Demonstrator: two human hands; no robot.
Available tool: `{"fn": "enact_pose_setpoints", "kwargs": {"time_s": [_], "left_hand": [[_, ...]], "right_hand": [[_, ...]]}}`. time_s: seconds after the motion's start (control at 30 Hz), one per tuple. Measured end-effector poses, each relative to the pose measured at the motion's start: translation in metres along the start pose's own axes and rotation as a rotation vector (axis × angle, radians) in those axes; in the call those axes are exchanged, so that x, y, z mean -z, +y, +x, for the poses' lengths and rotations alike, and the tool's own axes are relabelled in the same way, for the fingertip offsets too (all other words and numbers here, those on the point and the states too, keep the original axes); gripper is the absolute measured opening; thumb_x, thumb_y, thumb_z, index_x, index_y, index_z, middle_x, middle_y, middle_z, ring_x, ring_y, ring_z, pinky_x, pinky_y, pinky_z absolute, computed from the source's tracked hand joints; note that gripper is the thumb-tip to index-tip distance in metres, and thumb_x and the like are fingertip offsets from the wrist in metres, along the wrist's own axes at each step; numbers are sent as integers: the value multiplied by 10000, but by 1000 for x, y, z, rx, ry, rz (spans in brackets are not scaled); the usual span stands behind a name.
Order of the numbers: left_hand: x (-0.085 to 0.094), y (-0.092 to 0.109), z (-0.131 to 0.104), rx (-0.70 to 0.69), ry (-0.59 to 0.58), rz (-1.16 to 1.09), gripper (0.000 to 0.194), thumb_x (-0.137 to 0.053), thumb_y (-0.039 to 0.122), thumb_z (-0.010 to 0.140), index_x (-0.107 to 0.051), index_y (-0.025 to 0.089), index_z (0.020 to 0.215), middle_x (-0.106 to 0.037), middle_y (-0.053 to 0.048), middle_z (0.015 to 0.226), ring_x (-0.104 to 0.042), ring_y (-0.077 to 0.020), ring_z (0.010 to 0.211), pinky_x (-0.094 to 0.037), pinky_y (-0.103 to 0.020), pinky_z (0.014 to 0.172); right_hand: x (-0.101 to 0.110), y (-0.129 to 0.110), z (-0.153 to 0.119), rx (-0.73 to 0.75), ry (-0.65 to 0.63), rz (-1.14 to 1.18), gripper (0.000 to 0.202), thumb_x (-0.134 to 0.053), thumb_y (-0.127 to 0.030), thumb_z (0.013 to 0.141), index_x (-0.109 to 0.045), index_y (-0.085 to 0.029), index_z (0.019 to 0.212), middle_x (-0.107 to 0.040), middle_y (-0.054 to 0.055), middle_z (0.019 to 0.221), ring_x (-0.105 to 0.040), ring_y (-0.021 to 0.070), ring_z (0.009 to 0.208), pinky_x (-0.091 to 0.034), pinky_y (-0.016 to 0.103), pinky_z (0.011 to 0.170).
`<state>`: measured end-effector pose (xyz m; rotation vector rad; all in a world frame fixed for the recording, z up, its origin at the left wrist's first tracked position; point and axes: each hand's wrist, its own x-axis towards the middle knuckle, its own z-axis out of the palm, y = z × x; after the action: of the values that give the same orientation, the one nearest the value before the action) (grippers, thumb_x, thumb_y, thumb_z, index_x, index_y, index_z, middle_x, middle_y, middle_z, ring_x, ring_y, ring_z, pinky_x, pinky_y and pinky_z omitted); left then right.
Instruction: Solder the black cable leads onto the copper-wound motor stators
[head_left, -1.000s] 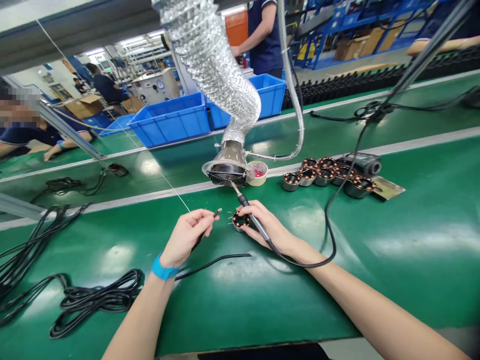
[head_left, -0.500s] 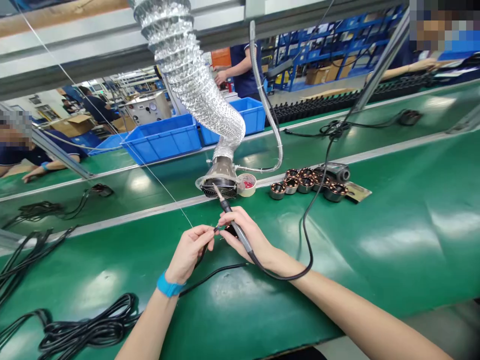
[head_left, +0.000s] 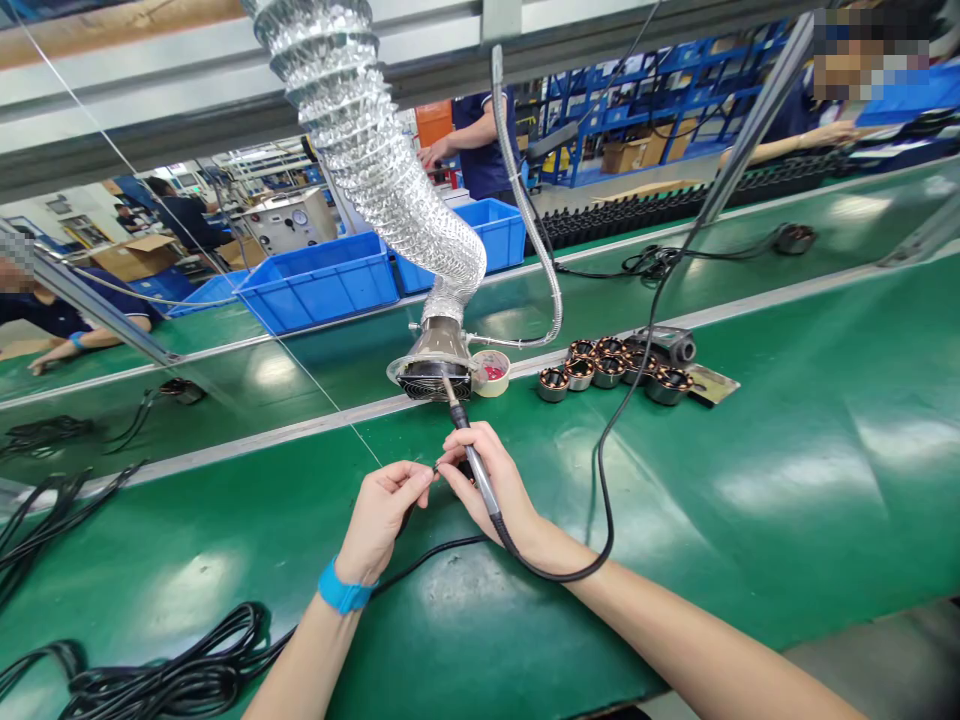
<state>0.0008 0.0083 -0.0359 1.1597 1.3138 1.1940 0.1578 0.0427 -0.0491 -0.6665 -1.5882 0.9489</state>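
My left hand [head_left: 386, 510], with a blue wristband, pinches the end of a black cable [head_left: 427, 556] between thumb and fingertips. Touching it at the fingertips is my right hand [head_left: 495, 480], closed around the grey handle of a soldering iron [head_left: 481, 480]. The iron's tip points up and away, in front of the fan [head_left: 435, 384] under the fume hood. A small dark part with copper shows partly behind my right fingers. What exactly the fingertips pinch between the hands is too small to tell.
Several copper-wound rings [head_left: 553, 384] stand right of a tape roll [head_left: 492, 373]. Coiled black cables [head_left: 172, 670] lie at the lower left. A silver duct [head_left: 420, 200] hangs over the fan. Blue bins [head_left: 319, 290] stand behind. People work across the benches.
My hands have drawn closer together at the fingertips. The soldering iron has turned more upright, its tip shifting right. The view has shifted slightly.
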Motion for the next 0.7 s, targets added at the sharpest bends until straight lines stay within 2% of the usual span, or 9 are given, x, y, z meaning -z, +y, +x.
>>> {"fn": "enact_pose_setpoints", "kwargs": {"time_s": [0.23, 0.4, 0.5, 0.57, 0.7], "left_hand": [[-9, -3, -6, -47, 144, 75, 246, -710, 399, 804, -695, 154, 789, -562, 21, 615, -457, -99, 579, -354, -224, 567], [-7, -4, -5, -54, 229, 69, 249, -724, 398, 773, -687, 153, 794, -606, 4, 672, -493, -108, 598, -386, -222, 564], [-7, -3, -4, -65, 182, 104, 220, -707, 370, 777, -684, 152, 785, -646, -17, 724, -542, -131, 659, -426, -234, 619], [-10, -3, -5, -69, 109, 159, 181, -682, 329, 789, -680, 148, 781, -662, -28, 743, -559, -143, 689, -439, -243, 652], [-17, 0, -10, -57, -50, 235, 171, -642, 303, 812, -665, 140, 763, -653, -27, 728, -548, -144, 680, -433, -245, 652]], "right_hand": [[1, -1, -2, -148, 51, 69, 210, -629, -192, 848, -498, -236, 1006, -530, 0, 947, -646, 109, 753, -565, 251, 710], [1, -6, -5, -123, 30, 59, 214, -610, -164, 843, -495, -239, 1008, -506, -1, 958, -632, 97, 721, -561, 245, 691], [2, -8, -6, -14, 35, -82, 214, -607, -159, 846, -519, -247, 1020, -487, 16, 991, -612, 121, 773, -555, 266, 703], [3, -9, -7, 79, 25, -183, 241, -624, -163, 849, -536, -257, 1052, -501, 38, 1034, -606, 159, 873, -553, 307, 776], [7, -9, -6, 178, -44, -200, 254, -561, -128, 887, -548, -276, 1093, -507, 58, 1102, -595, 197, 1018, -536, 362, 895]]}}
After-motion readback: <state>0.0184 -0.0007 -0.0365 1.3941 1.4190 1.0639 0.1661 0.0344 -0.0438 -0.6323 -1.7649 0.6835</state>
